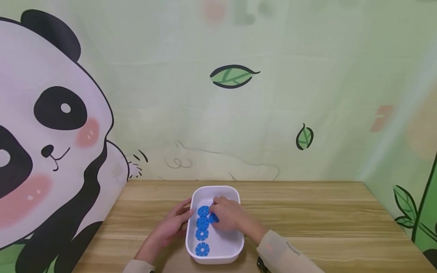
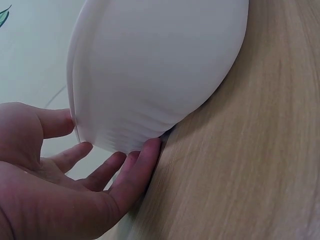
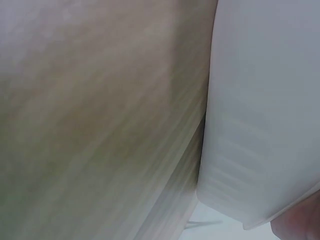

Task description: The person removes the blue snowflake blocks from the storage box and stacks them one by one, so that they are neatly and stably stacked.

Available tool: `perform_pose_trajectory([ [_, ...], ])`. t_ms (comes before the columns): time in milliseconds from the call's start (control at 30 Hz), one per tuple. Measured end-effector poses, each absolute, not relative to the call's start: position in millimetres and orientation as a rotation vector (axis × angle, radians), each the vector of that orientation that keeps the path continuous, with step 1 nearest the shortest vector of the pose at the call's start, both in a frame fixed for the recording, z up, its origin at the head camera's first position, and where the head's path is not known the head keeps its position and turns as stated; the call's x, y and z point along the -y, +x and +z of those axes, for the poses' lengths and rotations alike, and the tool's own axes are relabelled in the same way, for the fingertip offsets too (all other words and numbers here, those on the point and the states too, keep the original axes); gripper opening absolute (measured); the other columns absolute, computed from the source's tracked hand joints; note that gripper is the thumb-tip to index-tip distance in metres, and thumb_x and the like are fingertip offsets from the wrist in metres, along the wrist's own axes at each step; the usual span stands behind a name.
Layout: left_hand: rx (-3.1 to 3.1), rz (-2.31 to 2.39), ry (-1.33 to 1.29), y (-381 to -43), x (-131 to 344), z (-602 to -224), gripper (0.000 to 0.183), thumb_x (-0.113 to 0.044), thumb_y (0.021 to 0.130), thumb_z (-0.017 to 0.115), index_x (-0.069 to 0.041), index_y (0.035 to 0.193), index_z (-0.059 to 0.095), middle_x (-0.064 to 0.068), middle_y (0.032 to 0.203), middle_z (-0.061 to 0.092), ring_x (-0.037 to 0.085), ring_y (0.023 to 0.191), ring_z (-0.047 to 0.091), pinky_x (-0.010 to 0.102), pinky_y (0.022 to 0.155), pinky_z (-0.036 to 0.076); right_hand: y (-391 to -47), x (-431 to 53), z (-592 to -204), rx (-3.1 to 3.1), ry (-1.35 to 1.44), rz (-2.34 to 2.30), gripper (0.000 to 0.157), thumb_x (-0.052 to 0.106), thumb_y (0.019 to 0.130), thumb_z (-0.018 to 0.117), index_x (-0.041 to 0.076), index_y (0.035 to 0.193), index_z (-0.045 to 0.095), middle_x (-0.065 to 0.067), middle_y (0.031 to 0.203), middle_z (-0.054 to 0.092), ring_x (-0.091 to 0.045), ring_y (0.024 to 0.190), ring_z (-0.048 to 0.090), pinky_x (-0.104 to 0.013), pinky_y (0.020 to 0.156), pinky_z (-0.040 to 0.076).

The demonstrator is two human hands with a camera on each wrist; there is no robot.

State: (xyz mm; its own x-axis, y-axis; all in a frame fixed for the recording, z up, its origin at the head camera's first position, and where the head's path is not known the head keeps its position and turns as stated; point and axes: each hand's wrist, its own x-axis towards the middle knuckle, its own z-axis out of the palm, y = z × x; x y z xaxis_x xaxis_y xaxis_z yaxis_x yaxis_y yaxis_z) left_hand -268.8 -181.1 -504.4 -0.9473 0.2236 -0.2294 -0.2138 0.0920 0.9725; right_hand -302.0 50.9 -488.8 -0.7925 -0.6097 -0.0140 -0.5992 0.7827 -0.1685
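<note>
A white rectangular tub (image 1: 223, 242) stands on the table, with several blue notched plastic discs (image 1: 202, 249) in a rough column along its left side. My left hand (image 1: 170, 224) holds the tub's left side; in the left wrist view the thumb (image 2: 57, 123) meets the rim and bent fingers (image 2: 137, 170) lie against the outer wall. Inside the tub, my right hand (image 1: 227, 214) curls its fingers at another blue disc (image 1: 214, 218), partly hidden by them. From the right wrist, only the tub's outer wall (image 3: 260, 110) and a bit of the hand (image 3: 300, 220) show.
The tub sits toward the near edge of a wood-grain table (image 1: 307, 220). A dark object (image 1: 261, 264) shows beside the right sleeve (image 1: 286, 254). Behind the table hangs a pale green backdrop with a printed panda (image 1: 51, 113) and leaves.
</note>
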Motion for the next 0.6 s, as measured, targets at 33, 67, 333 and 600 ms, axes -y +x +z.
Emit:
perform_pose_trajectory([
  [33, -2.058, 1.923, 0.01, -268.8, 181.1, -504.7, 0.058, -0.026, 0.112, 0.054, -0.012, 0.165, 0.036, 0.031, 0.163, 0.035, 0.048, 0.135, 0.055, 0.059, 0.096, 0.059, -301.9, -51.0, -489.2, -2.904, -0.986, -0.235, 0.037, 0.039, 0.094, 0.08, 0.021, 0.126, 0.077, -0.001, 0.127, 0.065, -0.019, 0.115, 0.057, -0.043, 0.101, 0.055],
  [67, -2.062, 1.924, 0.011, -268.7, 181.1, -505.2, 0.057, -0.026, 0.112, 0.054, -0.012, 0.165, 0.036, 0.031, 0.163, 0.035, 0.048, 0.134, 0.056, 0.059, 0.096, 0.059, -301.9, -51.0, -489.3, -2.905, -0.988, -0.232, 0.036, 0.039, 0.094, 0.08, 0.021, 0.125, 0.077, 0.0, 0.126, 0.065, -0.018, 0.114, 0.057, -0.042, 0.1, 0.056],
  [333, -2.062, 1.941, 0.008, -269.1, 181.0, -507.7, 0.056, -0.026, 0.112, 0.054, -0.013, 0.164, 0.038, 0.031, 0.163, 0.036, 0.05, 0.135, 0.054, 0.061, 0.096, 0.058, -302.0, -51.0, -487.2, -2.903, -1.004, -0.231, 0.027, 0.037, 0.093, 0.081, 0.021, 0.114, 0.075, 0.004, 0.113, 0.064, -0.015, 0.103, 0.054, -0.037, 0.091, 0.055],
  [600, -2.075, 1.908, 0.011, -268.2, 180.8, -506.5, 0.057, -0.028, 0.112, 0.055, -0.013, 0.164, 0.037, 0.031, 0.163, 0.035, 0.05, 0.136, 0.054, 0.061, 0.097, 0.058, -302.4, -52.1, -488.0, -2.906, -1.001, -0.267, 0.028, 0.038, 0.092, 0.083, 0.021, 0.112, 0.072, 0.005, 0.108, 0.062, -0.013, 0.1, 0.054, -0.035, 0.091, 0.056],
])
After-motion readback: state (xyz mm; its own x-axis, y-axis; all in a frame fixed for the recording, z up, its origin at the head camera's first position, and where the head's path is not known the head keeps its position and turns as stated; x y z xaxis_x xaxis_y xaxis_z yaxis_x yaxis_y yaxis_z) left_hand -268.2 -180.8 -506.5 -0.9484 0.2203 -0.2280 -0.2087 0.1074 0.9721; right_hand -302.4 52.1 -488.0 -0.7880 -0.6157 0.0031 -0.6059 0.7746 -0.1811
